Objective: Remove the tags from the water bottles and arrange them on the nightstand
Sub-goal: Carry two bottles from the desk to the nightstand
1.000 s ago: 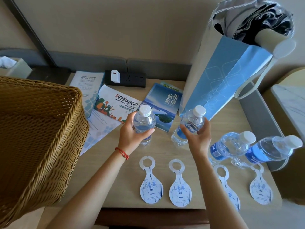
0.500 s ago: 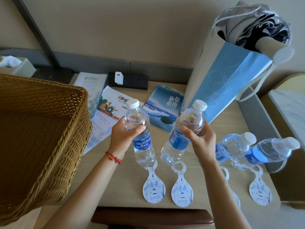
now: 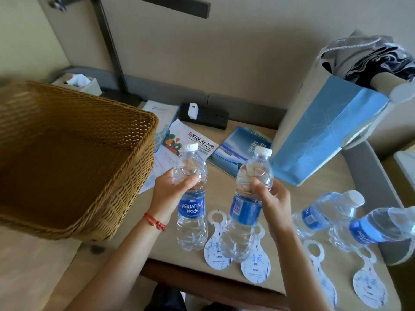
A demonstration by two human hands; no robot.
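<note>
My left hand (image 3: 170, 194) grips the upper part of a clear Aquafina water bottle (image 3: 192, 212), held upright above the nightstand (image 3: 321, 194). My right hand (image 3: 272, 198) grips a second bottle (image 3: 246, 209) by its shoulder, tilted slightly, lifted over the tags. Two more bottles (image 3: 323, 214) (image 3: 379, 227) lie on their sides at the right. Several white and blue paper tags lie flat near the front edge: two (image 3: 216, 250) (image 3: 256, 263) under the held bottles, two (image 3: 321, 265) (image 3: 368, 281) at the right.
A large wicker basket (image 3: 74, 158) fills the left side. A blue paper bag (image 3: 325, 135) holding an umbrella stands at the back right. Brochures (image 3: 193, 142), a blue booklet (image 3: 235, 149) and a black power strip (image 3: 206, 115) lie at the back. A tissue box (image 3: 78, 84) is far left.
Both hands have lifted their bottles up off the nightstand and toward me. The camera has moved, so the basket and table appear shifted.
</note>
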